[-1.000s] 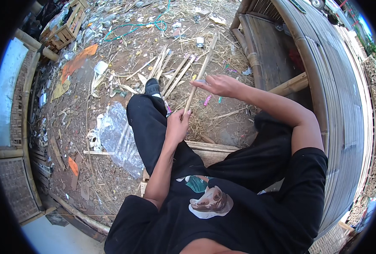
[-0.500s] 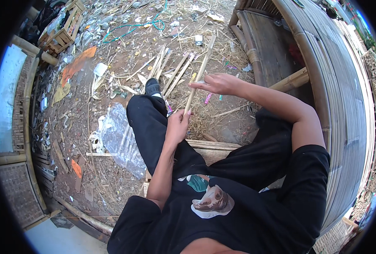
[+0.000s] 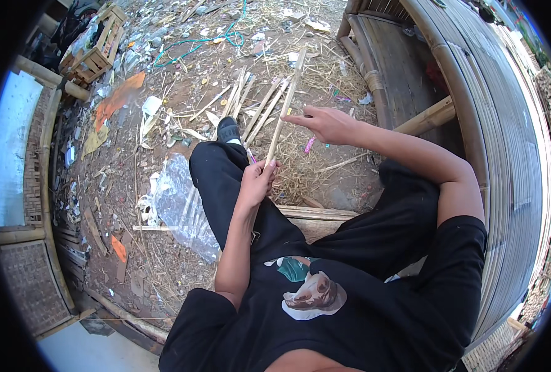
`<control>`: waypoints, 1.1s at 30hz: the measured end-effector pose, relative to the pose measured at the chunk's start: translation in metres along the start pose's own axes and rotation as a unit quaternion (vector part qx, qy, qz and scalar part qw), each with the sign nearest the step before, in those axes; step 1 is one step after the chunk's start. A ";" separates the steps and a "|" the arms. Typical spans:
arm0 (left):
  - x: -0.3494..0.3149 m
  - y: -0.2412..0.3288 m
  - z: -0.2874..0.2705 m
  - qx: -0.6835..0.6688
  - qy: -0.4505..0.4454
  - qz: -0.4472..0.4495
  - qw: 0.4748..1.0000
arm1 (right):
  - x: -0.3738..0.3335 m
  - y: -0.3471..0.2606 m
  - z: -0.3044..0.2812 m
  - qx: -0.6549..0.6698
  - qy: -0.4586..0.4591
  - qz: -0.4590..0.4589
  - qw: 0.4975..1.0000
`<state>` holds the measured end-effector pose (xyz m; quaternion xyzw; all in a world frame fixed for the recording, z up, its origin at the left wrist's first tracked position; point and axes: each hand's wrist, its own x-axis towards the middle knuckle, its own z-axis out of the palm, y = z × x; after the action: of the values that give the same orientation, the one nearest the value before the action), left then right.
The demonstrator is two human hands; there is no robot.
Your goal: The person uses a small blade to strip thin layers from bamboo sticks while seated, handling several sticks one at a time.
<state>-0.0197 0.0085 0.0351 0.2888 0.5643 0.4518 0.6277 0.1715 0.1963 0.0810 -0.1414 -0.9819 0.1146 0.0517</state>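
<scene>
The left hand (image 3: pixel 257 182) grips the near end of a stick (image 3: pixel 286 102) slanting away above the ground (image 3: pixel 177 98); the right hand (image 3: pixel 330 126) half curls, forefinger at the stick's middle; its grip is unclear.

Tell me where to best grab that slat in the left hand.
The slat is probably best pinched across its narrow width, from the right, on its upper part: it slants up and away, thin and straight, while the left hand grips its lower end and the right hand points at its middle.
</scene>
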 end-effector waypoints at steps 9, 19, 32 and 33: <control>-0.012 0.007 0.021 0.210 0.094 0.100 0.968 | 0.029 0.025 -0.037 0.089 0.217 0.130 0.963; -0.025 0.017 0.038 0.309 0.104 0.127 0.937 | 0.022 0.067 -0.053 -0.065 0.230 0.079 0.968; -0.034 0.022 0.052 0.327 0.147 0.149 0.922 | 0.019 0.083 -0.047 0.232 0.274 0.394 0.846; -0.034 0.028 0.053 0.326 0.142 0.156 0.922 | 0.019 0.079 -0.052 0.264 0.268 0.423 0.824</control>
<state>0.0264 -0.0020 0.0849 0.4946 0.7112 0.3714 0.3341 0.1809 0.2869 0.1133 -0.5494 -0.7052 0.3377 0.2946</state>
